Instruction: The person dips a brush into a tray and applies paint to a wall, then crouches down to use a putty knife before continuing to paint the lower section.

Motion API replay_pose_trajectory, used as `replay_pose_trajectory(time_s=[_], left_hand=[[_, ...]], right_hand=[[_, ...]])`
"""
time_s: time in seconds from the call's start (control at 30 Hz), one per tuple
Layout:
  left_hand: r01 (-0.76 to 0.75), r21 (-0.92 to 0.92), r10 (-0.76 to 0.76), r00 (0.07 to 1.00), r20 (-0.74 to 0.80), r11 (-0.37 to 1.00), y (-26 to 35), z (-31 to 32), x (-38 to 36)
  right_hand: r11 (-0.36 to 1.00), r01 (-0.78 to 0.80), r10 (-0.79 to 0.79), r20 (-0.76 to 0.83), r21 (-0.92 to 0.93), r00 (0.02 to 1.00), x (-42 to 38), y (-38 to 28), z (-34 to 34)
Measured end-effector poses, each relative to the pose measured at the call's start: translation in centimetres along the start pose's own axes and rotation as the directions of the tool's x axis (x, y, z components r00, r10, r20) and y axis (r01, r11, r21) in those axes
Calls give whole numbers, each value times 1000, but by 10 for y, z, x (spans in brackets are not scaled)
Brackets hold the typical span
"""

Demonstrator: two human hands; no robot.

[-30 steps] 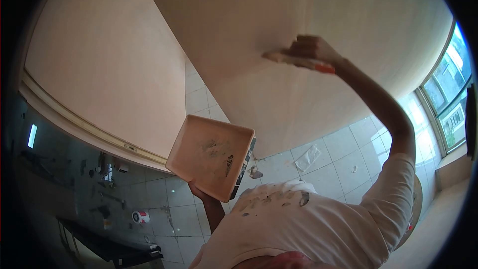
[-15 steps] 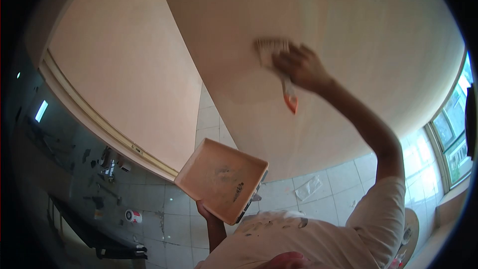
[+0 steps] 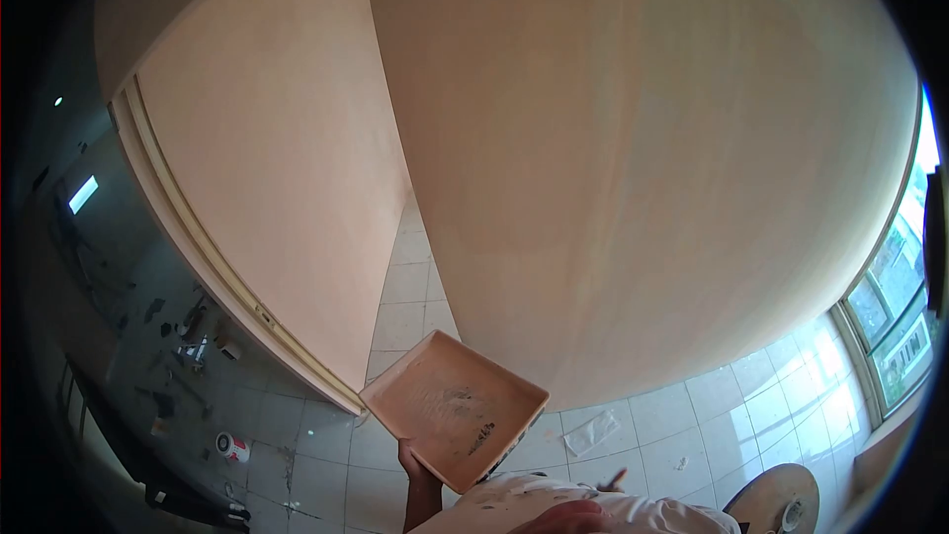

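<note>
My left hand (image 3: 413, 460) grips the lower left edge of a shallow, square, salmon-coloured paint tray (image 3: 457, 405), with the thumb over the rim. Dark smudges and small dark lettering mark the tray's inside. The tray is tilted, and its far corner lies near the foot of the walls in view. My right hand and the brush do not show. A small brown shape (image 3: 615, 482) pokes out past my shirt, too unclear to name.
A large peach wall (image 3: 633, 168) stands ahead, another panel (image 3: 267, 158) at left. On the tiled floor lie a clear plastic piece (image 3: 592, 433), a white-and-red tub (image 3: 232, 447) and a round board (image 3: 781, 496). A window (image 3: 895, 307) is at right.
My right hand and the brush have left the wall and gone out of view. The tray sits lower in view, still held by my left hand, and the camera view has shifted.
</note>
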State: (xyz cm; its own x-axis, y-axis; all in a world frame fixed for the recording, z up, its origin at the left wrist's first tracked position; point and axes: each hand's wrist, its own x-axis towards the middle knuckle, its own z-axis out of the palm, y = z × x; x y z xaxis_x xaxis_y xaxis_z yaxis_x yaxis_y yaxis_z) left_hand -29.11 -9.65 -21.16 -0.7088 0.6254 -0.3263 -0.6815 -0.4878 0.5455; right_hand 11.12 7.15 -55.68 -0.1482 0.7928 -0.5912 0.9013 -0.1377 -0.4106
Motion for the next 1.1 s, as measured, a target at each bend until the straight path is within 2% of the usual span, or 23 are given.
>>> replay_pose_trajectory(time_s=[0.1, 0.13, 0.2, 0.27, 0.3, 0.4, 0.47, 0.5, 0.53, 0.57, 0.6, 0.63, 0.67, 0.73, 0.77, 0.83, 0.87, 0.93, 1.0, 1.07, 1.1], left_hand=[[16, 21, -17, 998, 63, 1000, 12, 11, 1], [17, 46, -21, 997, 79, 999, 18, 15, 0], [42, 100, -52, 993, 102, 994, 30, 18, 3], [87, 159, -106, 988, 115, 984, 44, 25, -2], [112, 179, -134, 984, 113, 977, 53, 30, -5], [222, 194, -242, 966, 88, 956, 82, 32, -7], [274, 283, -317, 941, 117, 919, 101, 34, -11], [302, 269, -347, 927, 140, 915, 105, 25, -10], [298, 266, -342, 930, 138, 917, 110, 19, -19], [325, 270, -363, 926, 103, 906, 117, 11, -32], [343, 278, -378, 922, 86, 898, 118, 5, -40], [330, 284, -370, 923, 102, 900, 116, -6, -48], [315, 273, -353, 930, 102, 909, 113, -23, -56], [299, 250, -333, 937, 105, 921, 115, -32, -48], [312, 226, -341, 934, 105, 923, 110, -50, -52], [321, 198, -348, 930, 120, 926, 103, -65, -59], [318, 201, -347, 929, 128, 927, 103, -63, -67], [318, 204, -348, 928, 136, 926, 100, -56, -56], [430, 157, -443, 895, 60, 889, 97, -74, -57], [402, 191, -420, 906, 61, 895, 88, -84, -61], [342, 211, -363, 929, 71, 916, 84, -76, -59]], right_hand=[[998, -64, 64, -24, 1, 998, -20, 2, 16], [996, -89, 89, -26, 10, 996, -27, 30, 20], [987, -159, 159, -16, 23, 987, -67, 42, 38], [969, -245, 244, 14, 16, 970, -114, 8, 79], [957, -291, 291, 34, 3, 956, -145, 13, 74], [902, -424, 430, 97, -79, 898, -221, 84, 43], [875, -468, 480, 103, -125, 871, -253, 79, 38], [912, -391, 395, 6, -125, 919, -233, 69, 54], [944, -251, 247, -45, -215, 968, -206, 57, 76], [905, -333, 371, -107, 263, 922, -245, -19, 28], [920, -198, 282, -218, 339, 934, -238, -37, 38], [855, -93, 270, -284, 510, 920, -227, -46, 56], [823, 25, 222, -361, 567, 906, -210, -57, 72], [609, -8, 241, -176, 793, 955, -196, -113, 47], [604, 14, 232, -192, 797, 954, -201, -137, 33], [303, 47, 165, -101, 952, 981, -211, -175, 4], [313, 68, 97, -103, 947, 990, -207, -186, -15], [316, 238, 5, -253, 918, 968, -200, -227, -65], [342, 399, -116, -383, 851, 916, -218, -253, -117], [292, 480, -149, -456, 827, 877, -243, -276, -156], [245, 514, -167, -486, 822, 858, -240, -281, -167]])
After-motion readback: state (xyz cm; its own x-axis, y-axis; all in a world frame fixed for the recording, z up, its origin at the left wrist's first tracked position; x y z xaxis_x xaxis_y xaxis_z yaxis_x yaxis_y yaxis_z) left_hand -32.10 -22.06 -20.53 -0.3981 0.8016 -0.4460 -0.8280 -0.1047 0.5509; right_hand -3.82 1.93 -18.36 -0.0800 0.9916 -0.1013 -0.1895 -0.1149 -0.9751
